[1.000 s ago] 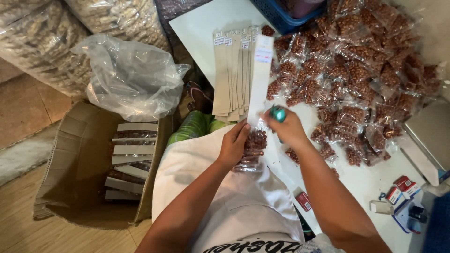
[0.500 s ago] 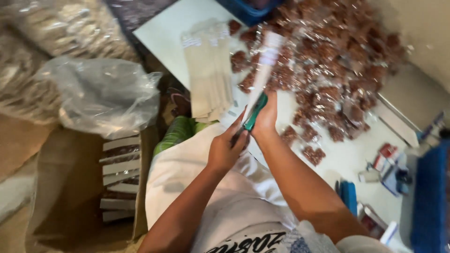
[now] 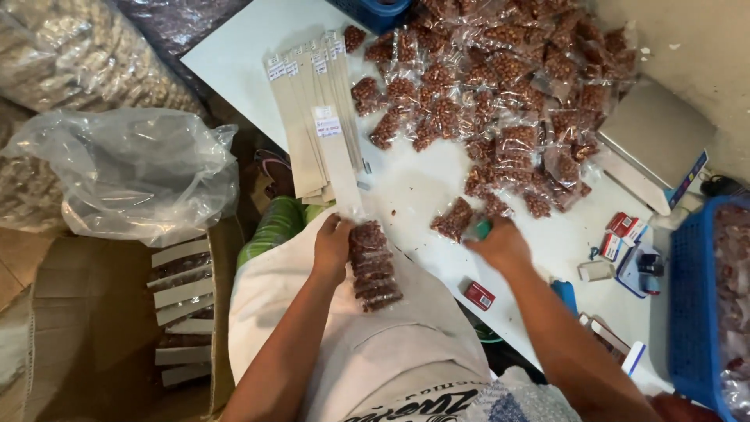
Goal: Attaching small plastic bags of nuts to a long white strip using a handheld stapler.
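My left hand [image 3: 332,244] grips a long card strip [image 3: 341,164] that has several small clear bags of brown nuts [image 3: 373,266] fixed along its lower part. The strip hangs over my lap. My right hand [image 3: 500,244] rests on the white table [image 3: 406,187], closed round a small green tool, its fingers against a single nut bag [image 3: 453,220]. A large heap of the same nut bags [image 3: 508,86] covers the far half of the table. A stack of bare card strips [image 3: 306,117] lies at the table's left edge.
A cardboard box [image 3: 101,328] at the left holds finished strips. Above it sits a crumpled clear plastic bag [image 3: 133,168]. A grey scale [image 3: 652,141] and a blue basket [image 3: 707,305] stand at the right, with small red boxes [image 3: 625,227] and one more [image 3: 479,295] on the table.
My right hand left the strip and moved right onto the table beside a loose nut bag. The left hand still holds the strip, now lower over my lap.
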